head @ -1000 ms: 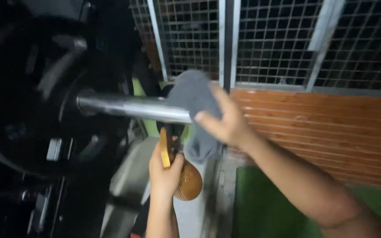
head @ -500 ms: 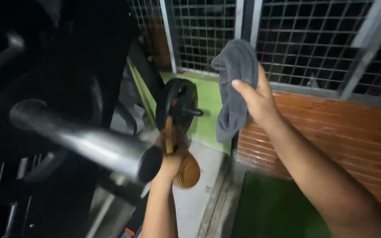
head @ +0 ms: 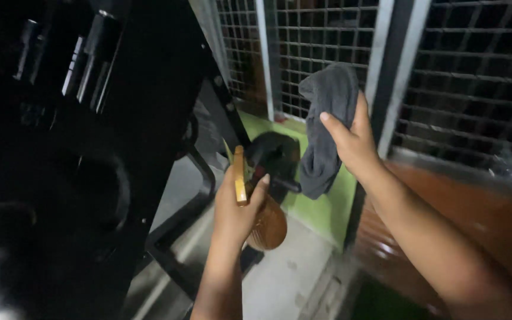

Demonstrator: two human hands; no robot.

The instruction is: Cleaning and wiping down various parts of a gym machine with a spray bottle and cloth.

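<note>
In the centre of the frame an amber spray bottle (head: 266, 224) was gripped by the closed left hand (head: 239, 204), while just right of it a grey cloth (head: 325, 127), best kept bunched and dangling-free, was clutched by the right hand (head: 354, 142).

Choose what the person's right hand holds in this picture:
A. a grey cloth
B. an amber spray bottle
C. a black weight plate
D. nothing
A: the right hand grips a grey cloth that hangs down in front of the wire mesh.
</note>
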